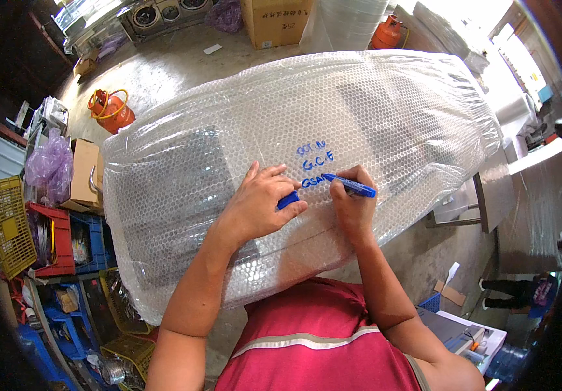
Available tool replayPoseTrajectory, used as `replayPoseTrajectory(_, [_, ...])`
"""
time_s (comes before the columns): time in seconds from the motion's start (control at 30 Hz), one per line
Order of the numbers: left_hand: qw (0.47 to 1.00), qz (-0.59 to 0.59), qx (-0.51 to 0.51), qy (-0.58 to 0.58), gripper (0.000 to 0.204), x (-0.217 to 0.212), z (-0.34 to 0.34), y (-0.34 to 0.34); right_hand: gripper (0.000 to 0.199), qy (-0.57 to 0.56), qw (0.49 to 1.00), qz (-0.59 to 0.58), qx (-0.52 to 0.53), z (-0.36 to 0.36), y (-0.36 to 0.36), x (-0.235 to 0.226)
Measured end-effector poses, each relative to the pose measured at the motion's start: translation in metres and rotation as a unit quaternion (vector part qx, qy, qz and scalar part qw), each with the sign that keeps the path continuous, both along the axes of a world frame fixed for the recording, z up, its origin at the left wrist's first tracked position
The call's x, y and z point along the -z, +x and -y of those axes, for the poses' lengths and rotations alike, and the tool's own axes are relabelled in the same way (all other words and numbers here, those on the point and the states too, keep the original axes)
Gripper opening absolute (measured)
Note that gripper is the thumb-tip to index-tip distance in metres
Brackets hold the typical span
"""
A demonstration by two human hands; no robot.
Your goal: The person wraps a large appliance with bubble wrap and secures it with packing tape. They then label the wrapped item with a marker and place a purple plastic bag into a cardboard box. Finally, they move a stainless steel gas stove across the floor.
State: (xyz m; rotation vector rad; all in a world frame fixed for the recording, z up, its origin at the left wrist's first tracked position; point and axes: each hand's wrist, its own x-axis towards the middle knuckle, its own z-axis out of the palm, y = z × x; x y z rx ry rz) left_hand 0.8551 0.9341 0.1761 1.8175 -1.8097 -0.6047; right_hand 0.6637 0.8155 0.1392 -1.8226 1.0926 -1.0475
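Observation:
A large, long item in bubble wrap [281,111] lies across the view in front of me, with grey and brown areas showing through the clear layers. My right hand [356,205] grips a blue marker [352,186], its tip at the end of the lowest of several lines of blue handwriting [315,156]. To the left of that writing, my left hand [258,205] rests on the wrap. A blue marker cap [287,200] is held between its thumb and fingers.
Orange gas cylinders [113,114] [387,34] stand beyond the wrapped item. At the left are a yellow crate [9,225], a red crate [59,240] and a cardboard box [84,173]. Metal panels [533,202] stand at the right, near another person [522,291].

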Motion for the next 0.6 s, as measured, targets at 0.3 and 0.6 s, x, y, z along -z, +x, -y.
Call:
replayPoseTrajectory(0.3, [1.000,-0.001,0.000,-0.001,0.041,-0.0010,0.0001,-0.0002,0.012,-0.033,0.999,-0.003,0.012,0.0021,-0.0007,0.0021])
replayPoseTrajectory(0.6, [1.000,0.002,0.000,-0.001,0.038,0.0008,0.0008,-0.0002,0.011,-0.005,1.000,-0.015,0.017,0.0009,0.0005,0.0022])
